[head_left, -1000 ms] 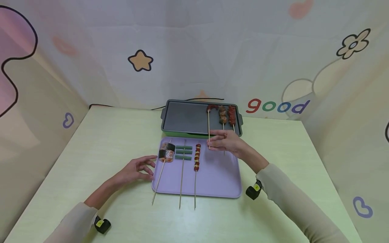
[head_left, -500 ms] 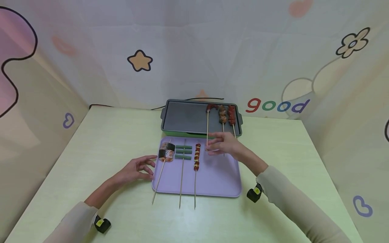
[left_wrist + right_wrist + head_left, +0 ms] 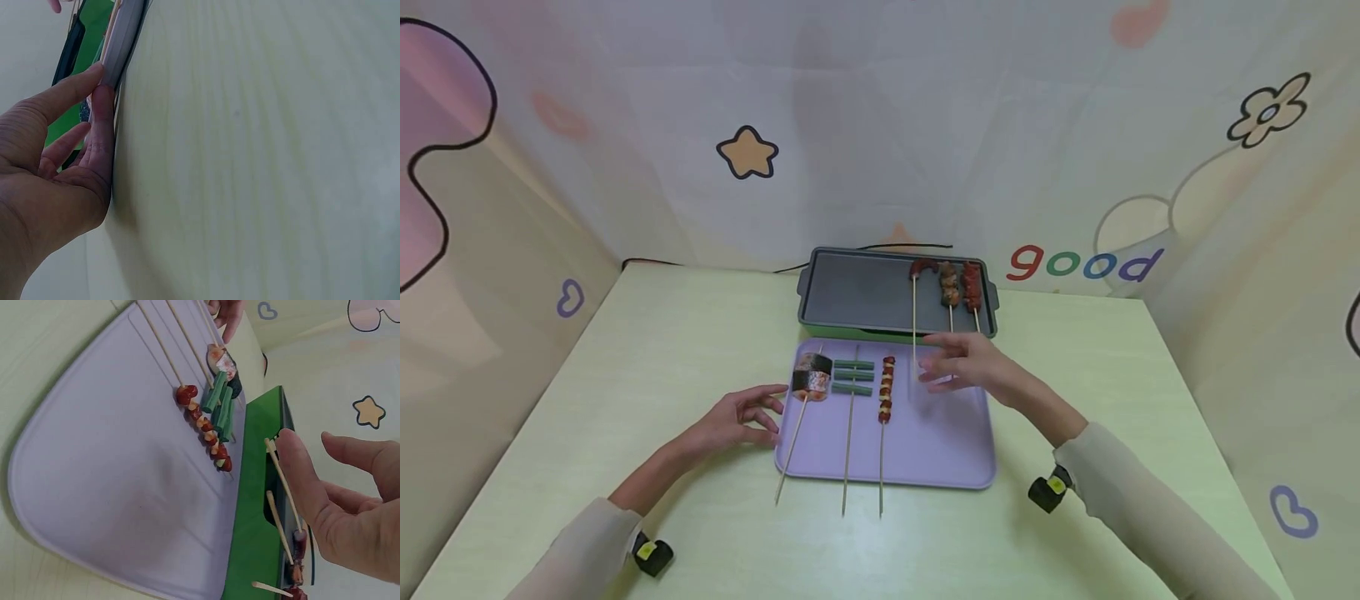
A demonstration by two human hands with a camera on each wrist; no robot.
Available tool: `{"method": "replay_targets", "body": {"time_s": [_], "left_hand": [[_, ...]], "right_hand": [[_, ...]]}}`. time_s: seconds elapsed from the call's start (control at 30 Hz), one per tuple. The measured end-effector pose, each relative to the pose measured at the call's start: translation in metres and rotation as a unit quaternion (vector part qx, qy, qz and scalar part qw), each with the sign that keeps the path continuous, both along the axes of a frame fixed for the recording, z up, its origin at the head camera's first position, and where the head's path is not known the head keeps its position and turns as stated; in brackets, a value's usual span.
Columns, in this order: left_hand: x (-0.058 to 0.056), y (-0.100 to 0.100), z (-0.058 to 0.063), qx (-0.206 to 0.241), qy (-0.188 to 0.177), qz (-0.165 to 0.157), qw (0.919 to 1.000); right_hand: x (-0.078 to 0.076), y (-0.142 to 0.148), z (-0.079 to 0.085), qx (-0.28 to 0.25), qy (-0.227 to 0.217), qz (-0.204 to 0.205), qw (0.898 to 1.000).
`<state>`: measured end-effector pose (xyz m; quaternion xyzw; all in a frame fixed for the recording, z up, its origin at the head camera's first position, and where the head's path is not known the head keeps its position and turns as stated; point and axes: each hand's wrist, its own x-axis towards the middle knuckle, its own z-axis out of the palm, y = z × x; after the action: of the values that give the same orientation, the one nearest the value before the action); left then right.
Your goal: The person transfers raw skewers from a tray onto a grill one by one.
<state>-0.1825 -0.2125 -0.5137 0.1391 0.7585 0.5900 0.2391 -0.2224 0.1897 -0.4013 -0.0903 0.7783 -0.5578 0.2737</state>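
Note:
In the head view my right hand (image 3: 962,364) hovers over the back right of the purple tray (image 3: 940,454), fingers spread. Beside its fingertips is the stick of a skewer with a curled dark red piece (image 3: 922,267), lying on the griddle (image 3: 865,287) with its stick overhanging the front. The right wrist view shows a gap between thumb and fingers, with that stick's end (image 3: 269,447) near one fingertip. My left hand (image 3: 733,421) touches the tray's left edge with thumb and fingertips, fingers loosely bent. Nearest it on the tray lies a skewer of thick black-banded rolls (image 3: 812,377).
A skewer of green pieces (image 3: 853,376) and one of red and yellow pieces (image 3: 887,389) lie on the tray, sticks past its front edge. A brown meat skewer (image 3: 950,285) and a red meat skewer (image 3: 972,287) lie at the griddle's right. A printed cloth (image 3: 880,125) stands behind.
My right hand has let go of the curled red piece's skewer and drawn slightly right, away from its stick. The skewer stays on the griddle. My left hand has not moved.

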Motion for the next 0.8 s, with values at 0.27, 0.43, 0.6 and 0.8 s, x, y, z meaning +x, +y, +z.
{"method": "replay_targets", "body": {"time_s": [0.27, 0.43, 0.6, 0.8], "left_hand": [[0.0, 0.001, 0.002, -0.006, -0.004, -0.001, 1.0], [0.001, 0.001, 0.002, -0.014, -0.005, 0.002, 0.9999], [0.001, 0.001, 0.002, -0.025, -0.005, 0.005, 0.9997], [0.001, 0.001, 0.002, -0.019, -0.006, 0.004, 0.9998]], "right_hand": [[0.029, 0.031, 0.017, 0.008, 0.031, 0.034, 0.999], [0.052, 0.064, 0.02, 0.015, 0.048, 0.022, 0.999], [0.069, 0.102, 0.01, 0.014, 0.07, 0.001, 0.997], [0.078, 0.137, -0.022, 0.009, 0.061, -0.011, 0.998]]}}
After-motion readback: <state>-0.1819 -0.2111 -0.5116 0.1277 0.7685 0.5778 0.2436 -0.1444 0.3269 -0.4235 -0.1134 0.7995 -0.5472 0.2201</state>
